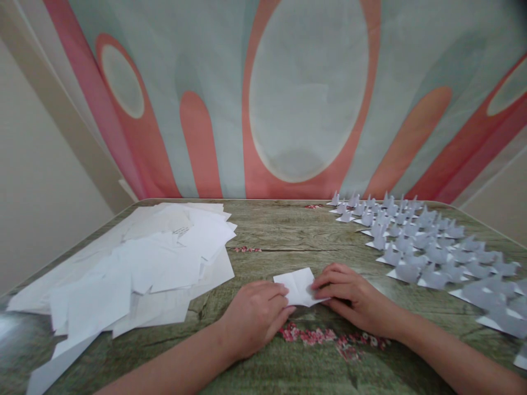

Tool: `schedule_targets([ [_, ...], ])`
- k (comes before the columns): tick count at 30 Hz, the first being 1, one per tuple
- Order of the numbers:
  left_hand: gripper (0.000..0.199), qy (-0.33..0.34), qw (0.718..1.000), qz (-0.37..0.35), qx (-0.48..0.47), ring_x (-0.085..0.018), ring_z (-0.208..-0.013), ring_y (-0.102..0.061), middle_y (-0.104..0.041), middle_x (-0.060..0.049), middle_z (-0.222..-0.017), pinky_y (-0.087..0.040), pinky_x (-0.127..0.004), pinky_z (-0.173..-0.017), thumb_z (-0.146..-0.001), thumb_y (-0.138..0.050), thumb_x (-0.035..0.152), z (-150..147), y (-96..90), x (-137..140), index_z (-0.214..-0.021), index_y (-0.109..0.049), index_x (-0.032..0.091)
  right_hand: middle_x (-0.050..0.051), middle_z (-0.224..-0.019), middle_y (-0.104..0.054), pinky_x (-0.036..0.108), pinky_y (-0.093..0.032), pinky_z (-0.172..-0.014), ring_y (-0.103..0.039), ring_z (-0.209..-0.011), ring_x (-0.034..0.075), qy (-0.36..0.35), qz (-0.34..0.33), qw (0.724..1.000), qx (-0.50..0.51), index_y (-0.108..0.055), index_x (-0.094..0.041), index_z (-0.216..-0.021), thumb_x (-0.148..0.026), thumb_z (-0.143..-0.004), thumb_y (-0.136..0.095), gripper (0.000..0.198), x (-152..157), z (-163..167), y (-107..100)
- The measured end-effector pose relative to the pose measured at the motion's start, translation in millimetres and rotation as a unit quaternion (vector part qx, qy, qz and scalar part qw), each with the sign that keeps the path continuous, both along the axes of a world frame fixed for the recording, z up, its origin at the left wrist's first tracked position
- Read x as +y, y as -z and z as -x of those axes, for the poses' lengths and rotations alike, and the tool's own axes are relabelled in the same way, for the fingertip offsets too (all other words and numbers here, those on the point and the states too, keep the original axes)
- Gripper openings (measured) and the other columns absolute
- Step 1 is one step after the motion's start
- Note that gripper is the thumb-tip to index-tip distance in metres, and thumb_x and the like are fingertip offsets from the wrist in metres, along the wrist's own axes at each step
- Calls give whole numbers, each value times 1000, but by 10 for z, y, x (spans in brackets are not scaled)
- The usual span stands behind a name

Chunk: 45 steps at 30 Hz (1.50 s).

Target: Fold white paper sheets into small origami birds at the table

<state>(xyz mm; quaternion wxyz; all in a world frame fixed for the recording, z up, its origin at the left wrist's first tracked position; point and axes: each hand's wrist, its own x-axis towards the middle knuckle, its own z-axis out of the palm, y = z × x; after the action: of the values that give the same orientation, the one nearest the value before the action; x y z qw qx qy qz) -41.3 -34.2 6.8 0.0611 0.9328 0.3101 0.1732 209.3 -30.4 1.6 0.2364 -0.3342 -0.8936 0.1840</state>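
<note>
A small folded piece of white paper (pixel 300 286) is held between my two hands, just above the table. Creases run across its face, and its lower edge looks bent outward. My left hand (pixel 259 312) pinches its left edge with thumb and fingers. On the other side, my right hand (pixel 349 296) grips the right edge, its fingertips over the paper and its thumb beneath. The parts of the paper under my fingers are hidden.
A loose, overlapping heap of white paper sheets (pixel 160 263) covers the table's left side. Rows of folded white paper figures (pixel 436 252) stand on the right. The wood-patterned table (pixel 284 230) bears printed pink blossoms. A patterned cloth (pixel 308 99) hangs behind it.
</note>
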Motion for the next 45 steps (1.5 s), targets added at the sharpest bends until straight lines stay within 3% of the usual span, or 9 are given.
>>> schedule_targets([
  [6,26,-34,992,107,-64,-14,-81,-59,-66,-2,-89,-44,-27,-77,-90,-41,24,-25,-88,33,-81,-64,18,5,-91,-64,32,-43,-80,-56,-87,17,41,105,992,64,-63,-20,-88,-27,-90,-44,20,-24,33,-48],
  [13,33,-88,976,165,-112,-11,-69,-54,-58,-1,-73,-43,-22,-64,-91,-40,26,-56,-63,140,-65,-57,14,6,-95,-57,28,-43,-76,-55,-84,16,136,109,978,111,-55,-18,-70,-28,-88,-46,23,28,117,71],
  [17,17,-123,971,154,-135,-13,-78,-56,-59,-4,-88,-46,-24,-69,-87,-46,26,-46,-9,172,-90,-59,15,5,-89,-58,28,-43,-72,-55,-80,15,146,119,976,106,-54,-17,-68,-27,-87,-46,23,85,144,96],
  [21,42,-104,987,53,-112,-21,-119,-40,-45,-10,-129,-35,-39,-99,-83,-53,25,-55,-52,80,-123,-43,18,5,-86,-59,28,-43,-69,-55,-76,15,151,114,977,99,-53,-18,-67,-26,-86,-48,21,110,153,109],
  [25,47,0,999,25,20,-23,-130,-27,-36,-8,-140,-24,-44,-107,-87,-46,37,-110,-127,-103,-131,-37,21,5,-86,-59,29,-44,-71,-55,-78,15,147,109,977,108,-53,-18,-67,-23,-84,-49,19,117,157,115],
  [29,67,23,994,60,86,-24,-134,-18,-25,-11,-145,-18,-44,-110,-86,-36,56,-133,-118,-203,-138,-24,16,5,-85,-60,29,-44,-72,-56,-78,15,150,102,976,119,-53,-18,-65,-24,-84,-49,20,122,165,115],
  [33,72,28,991,84,100,-25,-135,-13,-18,-12,-147,-15,-44,-111,-85,-32,59,-109,-81,-202,-140,-20,14,5,-84,-60,29,-45,-72,-57,-78,16,160,105,974,117,-55,-18,-66,-27,-83,-50,20,118,167,116],
  [38,75,30,989,110,95,-24,-136,-11,-14,-12,-147,-13,-43,-111,-84,-33,60,-85,-78,-194,-141,-16,14,1,-73,-61,26,-46,-61,-58,-66,14,193,179,957,120,-55,-18,-92,-27,-82,-53,14,142,132,103],
  [45,72,23,988,120,97,-25,-135,-15,-19,-13,-146,-17,-44,-110,-85,-34,58,-82,-93,-188,-140,-19,14,5,-90,-58,27,-45,-65,-55,-73,14,143,127,980,62,-63,-18,-88,-23,-80,-54,13,308,163,61],
])
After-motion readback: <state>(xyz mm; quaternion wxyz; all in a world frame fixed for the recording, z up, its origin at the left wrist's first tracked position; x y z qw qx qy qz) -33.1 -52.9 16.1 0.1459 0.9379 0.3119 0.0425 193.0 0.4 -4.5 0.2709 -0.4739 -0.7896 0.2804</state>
